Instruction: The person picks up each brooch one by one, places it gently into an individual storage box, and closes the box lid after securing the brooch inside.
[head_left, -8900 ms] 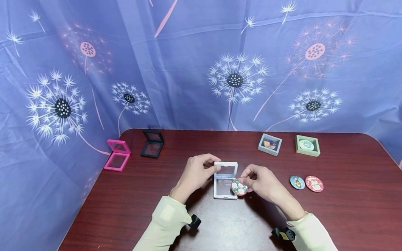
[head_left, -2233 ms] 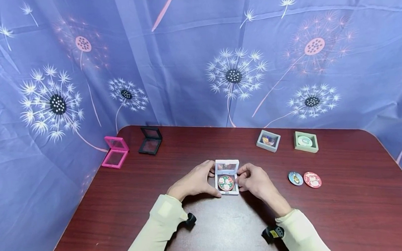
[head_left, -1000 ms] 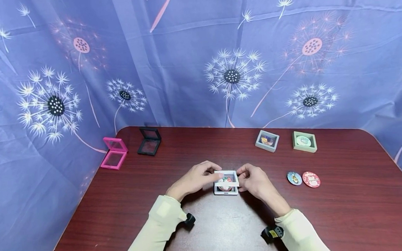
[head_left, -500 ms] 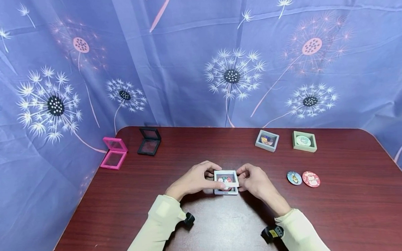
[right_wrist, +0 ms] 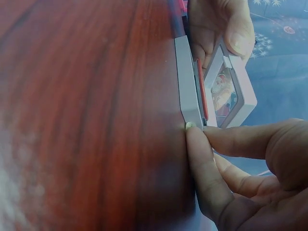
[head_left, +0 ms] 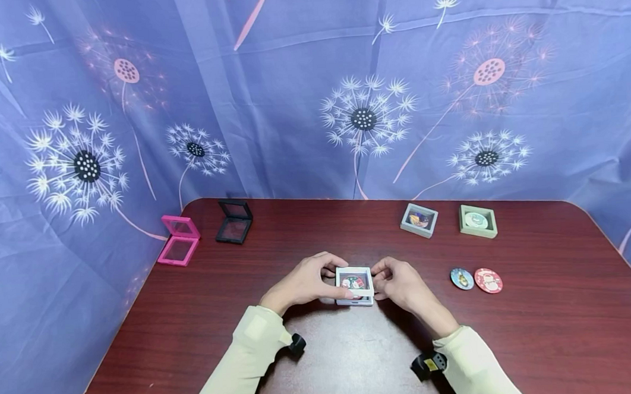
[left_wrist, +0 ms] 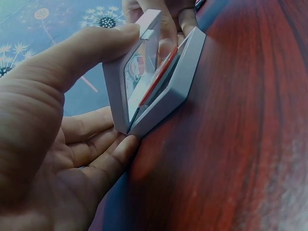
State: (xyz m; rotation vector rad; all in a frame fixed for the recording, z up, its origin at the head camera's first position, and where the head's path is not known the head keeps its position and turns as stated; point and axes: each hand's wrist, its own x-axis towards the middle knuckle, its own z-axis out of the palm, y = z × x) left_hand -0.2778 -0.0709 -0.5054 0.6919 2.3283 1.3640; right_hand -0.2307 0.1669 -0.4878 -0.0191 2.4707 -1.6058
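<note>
A small white display case (head_left: 359,292) with clear film windows stands on the table, its lid tilted partway down over the base. Inside lies a round Christmas button badge (head_left: 354,283), seen through the film; its red edge shows in both wrist views. My left hand (head_left: 309,280) grips the lid from the left, thumb (left_wrist: 113,41) on the lid's front edge and fingers back by the hinge. At the case's rear right corner, my right hand (head_left: 403,284) pinches the base and hinge side between thumb and fingertips (right_wrist: 195,132).
Pink (head_left: 180,250) and black (head_left: 234,230) cases stand opened at the back left. Grey (head_left: 426,233) and green (head_left: 479,232) cases with badges inside sit at the back right. Blue (head_left: 461,279) and red (head_left: 488,281) badges lie to the right. A blue dandelion curtain (head_left: 289,103) hangs behind.
The badge has gone from my right hand into the white case. My left hand has swung the lid down from upright, its thumb shifting to the front edge. The right hand holds still lately.
</note>
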